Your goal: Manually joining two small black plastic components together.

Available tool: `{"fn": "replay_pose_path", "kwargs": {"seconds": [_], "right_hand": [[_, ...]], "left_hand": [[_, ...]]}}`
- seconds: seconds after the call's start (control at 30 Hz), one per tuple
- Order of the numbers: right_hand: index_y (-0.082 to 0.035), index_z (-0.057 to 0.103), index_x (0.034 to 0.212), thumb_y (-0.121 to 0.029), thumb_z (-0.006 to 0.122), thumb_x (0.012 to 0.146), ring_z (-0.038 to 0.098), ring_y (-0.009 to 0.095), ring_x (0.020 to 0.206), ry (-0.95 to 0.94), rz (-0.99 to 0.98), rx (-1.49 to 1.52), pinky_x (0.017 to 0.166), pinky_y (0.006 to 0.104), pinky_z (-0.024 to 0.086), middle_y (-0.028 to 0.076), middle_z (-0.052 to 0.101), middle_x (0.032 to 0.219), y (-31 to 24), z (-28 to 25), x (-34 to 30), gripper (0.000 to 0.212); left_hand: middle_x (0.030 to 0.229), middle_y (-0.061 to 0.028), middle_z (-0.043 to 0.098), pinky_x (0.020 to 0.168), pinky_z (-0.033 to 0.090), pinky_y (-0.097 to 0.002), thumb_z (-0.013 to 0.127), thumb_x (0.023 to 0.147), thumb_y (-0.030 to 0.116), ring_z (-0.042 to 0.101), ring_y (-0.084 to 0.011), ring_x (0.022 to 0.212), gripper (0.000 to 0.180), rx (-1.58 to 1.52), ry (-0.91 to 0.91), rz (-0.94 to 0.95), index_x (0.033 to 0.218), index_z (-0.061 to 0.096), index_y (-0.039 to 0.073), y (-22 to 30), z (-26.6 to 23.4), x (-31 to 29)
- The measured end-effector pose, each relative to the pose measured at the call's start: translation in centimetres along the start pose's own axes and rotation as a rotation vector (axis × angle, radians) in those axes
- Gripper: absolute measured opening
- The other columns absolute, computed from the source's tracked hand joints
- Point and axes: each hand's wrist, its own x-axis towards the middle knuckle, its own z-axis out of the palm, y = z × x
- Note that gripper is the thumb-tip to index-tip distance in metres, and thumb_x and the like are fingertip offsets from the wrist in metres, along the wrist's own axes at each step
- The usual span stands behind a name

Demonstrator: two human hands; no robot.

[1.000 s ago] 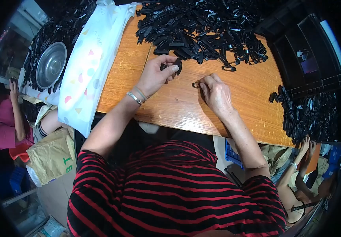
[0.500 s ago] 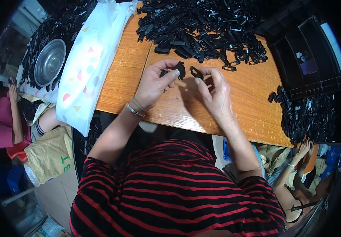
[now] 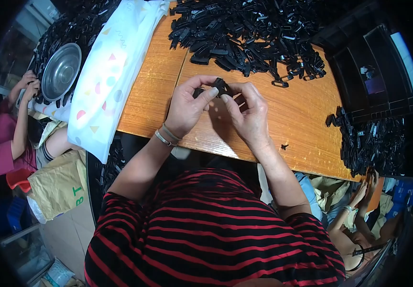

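Note:
Over the wooden table (image 3: 201, 129), my left hand (image 3: 185, 110) is closed, pinching a small black plastic part (image 3: 222, 86) between thumb and forefinger. A second dark piece (image 3: 198, 93) shows within its curled fingers. My right hand (image 3: 250, 112) is closed too, its thumb and forefinger against the right side of the black part. There the small black frame in its grip meets the left hand's part, and my fingertips hide where they join. Beside my right wrist lies a tiny black scrap (image 3: 285, 147).
A heap of black plastic parts (image 3: 244, 40) covers the table's far side. At the right, more parts (image 3: 374, 141) lie by a black crate (image 3: 383, 71). A patterned white plastic bag (image 3: 106, 71) and a metal basin (image 3: 61, 71) stand left. Other people's hands (image 3: 30, 86) work at both sides.
My right hand has moved left, bringing its black frame against the part in my left hand. The scrap by my right wrist now shows. The person at the left has raised their hands beside the basin.

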Motion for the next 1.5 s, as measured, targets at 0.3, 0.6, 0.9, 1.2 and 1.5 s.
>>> {"fn": "replay_pose_path", "kwargs": {"seconds": [0.3, 0.6, 0.9, 1.2, 1.5], "right_hand": [[-0.004, 0.056, 0.112, -0.014, 0.077, 0.075, 0.062, 0.024, 0.066, 0.051, -0.072, -0.167, 0.054, 0.0314, 0.050, 0.013, 0.058, 0.090, -0.3, 2.1, -1.3, 0.045], [-0.004, 0.053, 0.117, -0.018, 0.073, 0.081, 0.065, 0.030, 0.073, -0.098, 0.028, 0.125, 0.062, 0.0353, 0.051, 0.016, 0.063, 0.085, -2.6, 4.2, -2.9, 0.043], [-0.003, 0.066, 0.099, -0.018, 0.071, 0.082, 0.065, 0.028, 0.080, -0.202, -0.018, -0.176, 0.071, 0.0356, 0.052, 0.014, 0.065, 0.087, 4.6, -2.0, -0.4, 0.023], [-0.007, 0.066, 0.099, -0.012, 0.067, 0.082, 0.061, 0.033, 0.088, 0.005, -0.003, -0.912, 0.072, 0.0415, 0.051, 0.013, 0.061, 0.097, 11.4, -9.8, 1.9, 0.018], [-0.001, 0.057, 0.088, -0.018, 0.069, 0.083, 0.062, 0.039, 0.072, -0.225, 0.033, -0.720, 0.062, 0.0444, 0.050, 0.019, 0.061, 0.086, 6.3, -7.3, 0.6, 0.022]], "left_hand": [[0.083, 0.0020, 0.060, 0.060, 0.041, -0.0165, 0.053, 0.098, 0.017, 0.051, -0.0025, 0.070, 0.020, -0.023, 0.086, 0.053, 0.106, 0.062, 0.001, -0.8, 0.8, -1.8], [0.079, 0.0002, 0.057, 0.063, 0.042, -0.0205, 0.043, 0.102, 0.024, 0.051, -0.0061, 0.070, 0.028, -0.027, -0.117, 0.022, 0.089, 0.057, 0.003, 0.9, -1.2, -3.3], [0.075, -0.0112, 0.060, 0.062, 0.045, -0.0349, 0.054, 0.095, 0.022, 0.059, -0.0260, 0.068, 0.026, 1.161, 0.153, -0.184, 0.083, 0.059, -0.001, 1.5, -12.8, -13.9], [0.081, -0.0167, 0.064, 0.067, 0.048, -0.0399, 0.067, 0.082, 0.017, 0.063, -0.0345, 0.077, 0.017, 1.271, -0.002, -0.237, 0.084, 0.065, 0.001, 3.0, -8.9, -13.2], [0.092, -0.0114, 0.057, 0.069, 0.051, -0.0394, 0.059, 0.084, 0.006, 0.061, -0.0324, 0.081, 0.014, 1.217, -0.030, 0.449, 0.096, 0.065, 0.005, 0.2, -0.2, 4.2]]}}
